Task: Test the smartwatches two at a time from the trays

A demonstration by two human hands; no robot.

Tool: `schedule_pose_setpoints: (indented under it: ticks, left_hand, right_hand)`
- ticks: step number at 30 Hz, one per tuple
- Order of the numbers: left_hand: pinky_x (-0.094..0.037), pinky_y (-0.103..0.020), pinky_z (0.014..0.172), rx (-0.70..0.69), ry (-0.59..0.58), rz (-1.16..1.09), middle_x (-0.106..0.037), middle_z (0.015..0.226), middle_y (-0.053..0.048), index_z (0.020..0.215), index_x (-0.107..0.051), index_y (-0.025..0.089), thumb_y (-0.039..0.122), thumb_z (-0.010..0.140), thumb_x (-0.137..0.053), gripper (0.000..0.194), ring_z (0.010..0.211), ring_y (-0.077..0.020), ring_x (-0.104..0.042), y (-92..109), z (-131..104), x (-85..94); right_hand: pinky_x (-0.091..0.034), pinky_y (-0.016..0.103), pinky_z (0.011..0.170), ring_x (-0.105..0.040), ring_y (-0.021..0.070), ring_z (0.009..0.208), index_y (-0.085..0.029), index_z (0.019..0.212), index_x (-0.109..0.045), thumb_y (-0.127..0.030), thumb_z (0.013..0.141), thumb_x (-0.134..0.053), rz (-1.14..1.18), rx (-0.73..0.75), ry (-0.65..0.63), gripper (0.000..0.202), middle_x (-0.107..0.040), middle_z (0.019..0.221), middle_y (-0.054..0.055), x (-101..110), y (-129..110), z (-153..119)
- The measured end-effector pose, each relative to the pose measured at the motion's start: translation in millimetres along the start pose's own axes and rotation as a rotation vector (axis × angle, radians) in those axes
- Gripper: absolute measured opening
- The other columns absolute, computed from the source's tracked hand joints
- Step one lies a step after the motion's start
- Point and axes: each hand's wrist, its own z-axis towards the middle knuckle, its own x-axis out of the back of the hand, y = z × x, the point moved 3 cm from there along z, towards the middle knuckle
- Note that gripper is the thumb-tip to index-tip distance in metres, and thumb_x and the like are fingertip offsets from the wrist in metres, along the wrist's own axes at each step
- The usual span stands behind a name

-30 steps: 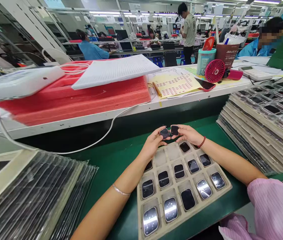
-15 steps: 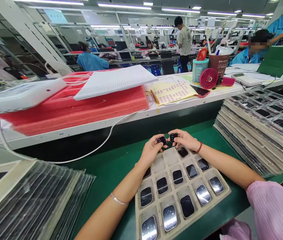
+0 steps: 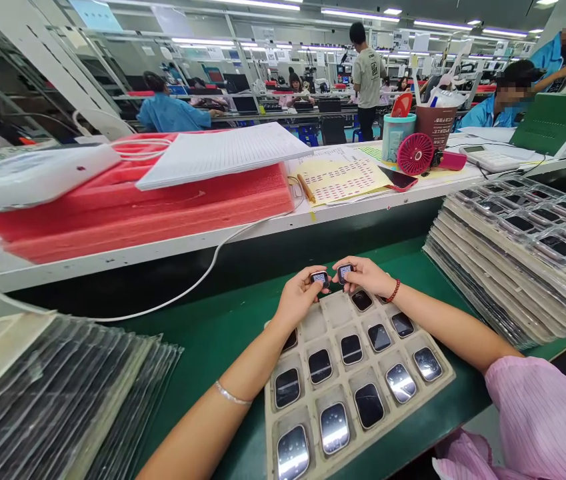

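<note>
My left hand (image 3: 301, 296) is closed around a smartwatch without a strap (image 3: 319, 279), its thumb on the lit screen. A second strapless smartwatch (image 3: 345, 273) sits in my right hand (image 3: 367, 275), held the same way with thumb and fingers. Both screens glow with a pale, code-like pattern too small to read. The two watches are close side by side, above the far edge of a beige compartment tray (image 3: 343, 387). Several dark-screened watch bodies (image 3: 351, 349) lie in the tray's pockets, and two pockets near my hands hold none. My forearms hide part of the tray.
Stacked trays (image 3: 507, 267) with watches rise at the right, and thin clear trays (image 3: 87, 400) lean at the left. A white cable (image 3: 197, 293) droops across the shelf front. Red foam (image 3: 203, 213), a pink fan (image 3: 415, 154) and a phone (image 3: 399, 179) rest on the shelf.
The two watch screens have switched from dark menus with small lines to bright, code-like patterns. Both hands keep their hold. The whole view has shifted slightly.
</note>
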Motion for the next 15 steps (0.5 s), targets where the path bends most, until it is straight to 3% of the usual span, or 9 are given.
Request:
schedule_pose_setpoints:
  ticks: [15]
  left_hand:
    - [-0.039,-0.021,0.045,-0.004,0.0,0.01,-0.073,0.086,-0.008,0.104,-0.067,0.015,0.041,0.069,-0.078,0.045,0.062,-0.0167,-0.068,-3.5,1.3,0.9]
  right_hand:
    - [-0.055,0.018,0.052,-0.067,0.0102,0.062,-0.017,0.108,-0.061,-0.017,0.078,-0.07,-0.042,0.003,-0.02,0.031,-0.072,0.089,0.004,-0.1,-4.0,-1.8]
